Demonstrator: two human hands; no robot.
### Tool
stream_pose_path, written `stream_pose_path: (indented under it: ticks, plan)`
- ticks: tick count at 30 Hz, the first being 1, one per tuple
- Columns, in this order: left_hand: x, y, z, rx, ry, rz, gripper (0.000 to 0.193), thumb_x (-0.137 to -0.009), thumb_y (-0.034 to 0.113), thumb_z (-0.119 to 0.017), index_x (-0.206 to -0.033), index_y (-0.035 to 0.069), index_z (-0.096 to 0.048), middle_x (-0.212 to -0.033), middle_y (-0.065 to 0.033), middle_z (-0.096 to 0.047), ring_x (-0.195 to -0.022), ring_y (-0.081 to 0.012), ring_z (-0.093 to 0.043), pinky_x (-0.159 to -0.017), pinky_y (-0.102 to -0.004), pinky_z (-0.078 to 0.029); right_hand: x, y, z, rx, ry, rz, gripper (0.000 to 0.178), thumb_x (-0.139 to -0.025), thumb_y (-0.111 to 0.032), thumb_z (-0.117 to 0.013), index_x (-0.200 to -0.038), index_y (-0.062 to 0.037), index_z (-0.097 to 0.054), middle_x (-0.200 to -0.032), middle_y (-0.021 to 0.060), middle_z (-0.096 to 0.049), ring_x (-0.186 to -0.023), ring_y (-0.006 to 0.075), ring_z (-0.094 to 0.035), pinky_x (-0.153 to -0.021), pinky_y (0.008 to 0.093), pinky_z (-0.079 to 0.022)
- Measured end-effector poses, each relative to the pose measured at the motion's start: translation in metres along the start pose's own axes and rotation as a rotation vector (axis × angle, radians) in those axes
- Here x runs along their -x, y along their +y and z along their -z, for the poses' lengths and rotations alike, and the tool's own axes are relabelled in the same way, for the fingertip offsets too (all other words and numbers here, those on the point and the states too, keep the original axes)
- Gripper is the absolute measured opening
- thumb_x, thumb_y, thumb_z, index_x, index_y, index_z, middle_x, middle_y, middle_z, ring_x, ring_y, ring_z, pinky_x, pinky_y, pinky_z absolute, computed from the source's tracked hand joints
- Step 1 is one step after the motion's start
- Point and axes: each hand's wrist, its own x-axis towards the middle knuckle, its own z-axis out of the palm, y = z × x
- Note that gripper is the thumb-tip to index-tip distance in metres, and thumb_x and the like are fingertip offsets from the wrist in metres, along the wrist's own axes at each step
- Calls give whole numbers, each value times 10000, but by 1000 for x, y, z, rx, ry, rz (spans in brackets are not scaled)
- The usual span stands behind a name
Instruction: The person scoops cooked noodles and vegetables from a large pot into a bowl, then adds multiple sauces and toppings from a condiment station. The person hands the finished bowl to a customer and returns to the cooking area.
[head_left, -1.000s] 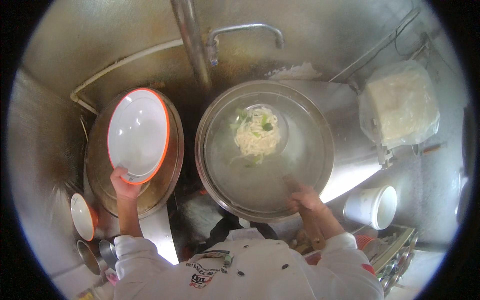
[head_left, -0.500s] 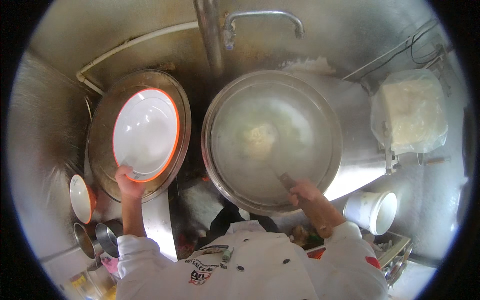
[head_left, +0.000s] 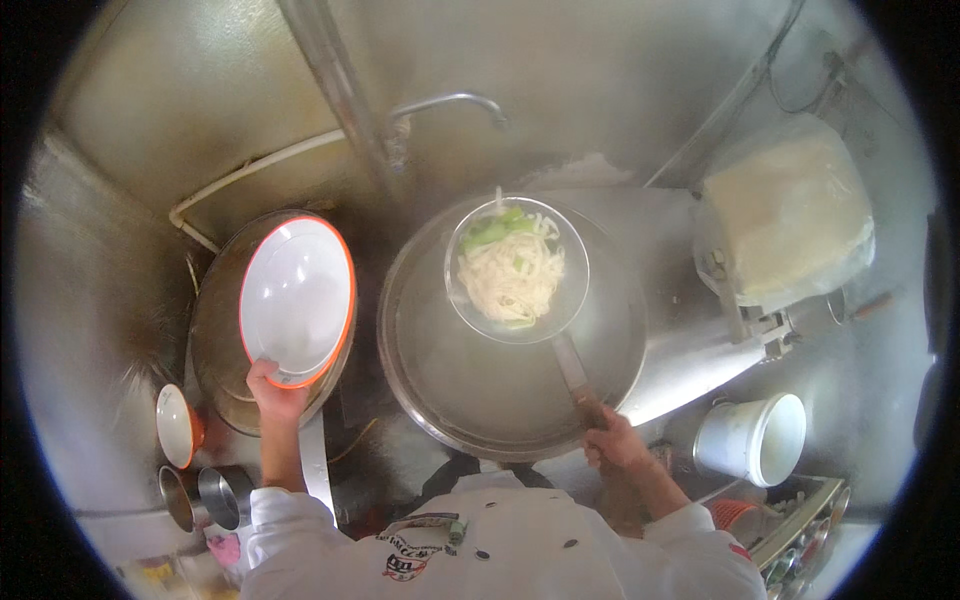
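My right hand (head_left: 617, 441) grips the wooden handle of a round strainer ladle (head_left: 583, 318). Pale noodles (head_left: 511, 277) and some green leaves (head_left: 492, 231) are heaped in its basket, raised above a wide steaming pot (head_left: 392, 375). Steam veils the liquid in the pot. My left hand (head_left: 278, 390) is closed on the near rim of a large white bowl with an orange edge (head_left: 300, 298), with the thumb over the inside. The bowl looks bare within and is held tilted over a round brown metal lid (head_left: 215, 340), left of the pot.
A bag of pale material in clear plastic (head_left: 790, 215) lies at the right. Below it stands a white bucket (head_left: 752, 440). A smaller orange-and-white bowl (head_left: 177, 427) and two metal containers (head_left: 224, 497) sit at the lower left. A faucet (head_left: 450, 102) juts from the back wall.
The strainer ladle has come up out of the pot, lifting noodles and greens that were under the steaming liquid. The bowl stays in my left hand. The whole view has shifted somewhat.
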Motion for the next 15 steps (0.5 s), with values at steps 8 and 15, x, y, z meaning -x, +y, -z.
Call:
stream_pose_path:
  ticks: [8, 15]
  plan:
    - [16, -50, 0, -145, 22, -16, 626, -648, 113, -470, -1266, 16, -425, -1224, -139, -511, -1109, -312, -526, -898, -474, -475, 5, 26, 41, -167, -65, 14, 162, -852, -80, -560, -998, -11, -564, -706, 73, -542, -549, 169, -525, -460, 304, -448]
    - [-8, -62, 6, 62, -165, 70, 605, -692, 145, -490, -1287, 56, -422, -1255, -146, -485, -1153, -310, -489, -954, -514, -435, 18, 38, 45, -155, -8, -18, 353, -836, -57, -525, -1171, 52, -495, -669, 97, -557, -525, 189, -543, -467, 324, -457]
